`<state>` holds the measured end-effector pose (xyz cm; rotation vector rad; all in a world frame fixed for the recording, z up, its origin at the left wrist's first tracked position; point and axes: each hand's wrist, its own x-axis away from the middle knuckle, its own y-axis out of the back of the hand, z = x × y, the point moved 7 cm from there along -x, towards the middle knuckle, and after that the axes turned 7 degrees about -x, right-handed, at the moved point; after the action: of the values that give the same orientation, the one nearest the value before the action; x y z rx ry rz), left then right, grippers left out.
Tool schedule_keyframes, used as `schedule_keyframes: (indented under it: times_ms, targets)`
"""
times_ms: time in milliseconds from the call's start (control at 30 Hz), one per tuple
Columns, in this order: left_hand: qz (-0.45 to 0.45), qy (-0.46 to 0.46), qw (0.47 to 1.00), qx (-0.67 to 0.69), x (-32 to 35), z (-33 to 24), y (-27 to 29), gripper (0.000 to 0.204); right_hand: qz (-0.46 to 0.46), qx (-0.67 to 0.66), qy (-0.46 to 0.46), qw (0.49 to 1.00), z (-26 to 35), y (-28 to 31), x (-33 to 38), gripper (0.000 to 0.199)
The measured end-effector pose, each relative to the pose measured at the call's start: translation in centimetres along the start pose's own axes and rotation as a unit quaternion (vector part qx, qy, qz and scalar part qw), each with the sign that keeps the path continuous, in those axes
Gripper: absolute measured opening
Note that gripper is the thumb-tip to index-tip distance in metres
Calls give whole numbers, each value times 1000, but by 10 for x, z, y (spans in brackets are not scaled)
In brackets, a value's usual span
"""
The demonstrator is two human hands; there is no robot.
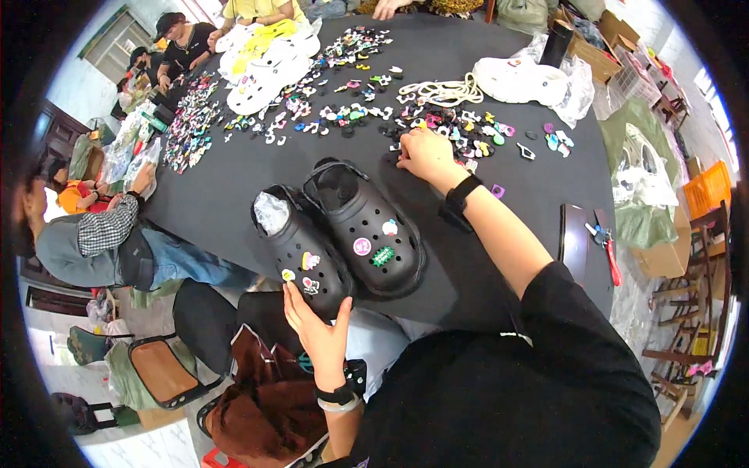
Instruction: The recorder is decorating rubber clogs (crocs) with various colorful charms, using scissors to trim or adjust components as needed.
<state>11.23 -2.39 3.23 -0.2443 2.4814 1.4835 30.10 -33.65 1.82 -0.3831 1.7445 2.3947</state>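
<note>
Two black clogs [343, 234] stand side by side, between the left hand's fingers [300, 300] and the right hand's fingertips [406, 160]. The clog touching the left fingers carries three charms [310, 261]; the other carries three charms too [363, 246]. Beyond the right fingertips lies a heap of loose charms [460, 129], too many and too small to count. Farther out past them sits one coil of pale cord [445, 92], one pile of white clogs [265, 74] whose number cannot be told, and one dark cup [555, 43]
</note>
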Motion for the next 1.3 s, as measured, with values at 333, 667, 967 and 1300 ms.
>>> schedule_keyframes:
  times_ms: [333, 667, 967, 1300]
  targets:
    - [2, -1, 1000, -2, -2, 2, -1, 98, -71, -256, 72, 961, 0, 27, 20, 29]
    - [9, 5, 1000, -22, -1, 7, -2, 101, 94, -805, -39, 585, 64, 86, 72, 27]
    - [19, 5, 999, -29, -2, 5, -5, 101, 126, -750, -51, 647, 77, 106, 79, 25]
    - [32, 13, 999, -34, -3, 0, -2, 101, 117, -696, 53, 706, 84, 112, 83, 19]
